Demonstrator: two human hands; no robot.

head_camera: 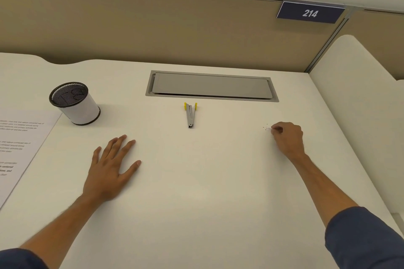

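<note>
Left hand [109, 170]: flat on the desk [196, 192], fingers straight and spread.
Right hand [288, 137]: fingers curled, tips pinching small metal bits [267, 128], possibly staples; too tiny to be sure.
Small metal bits: right side of the desk, at those fingertips.
Staple tool [190, 116]: centre, well apart from both hands.
Mesh cup [75, 103]: far left.

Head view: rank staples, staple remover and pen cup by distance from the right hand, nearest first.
1. staples: pinched at the fingertips of the right hand, right side.
2. staple remover: centre.
3. pen cup: far left, beyond the left hand.
</note>
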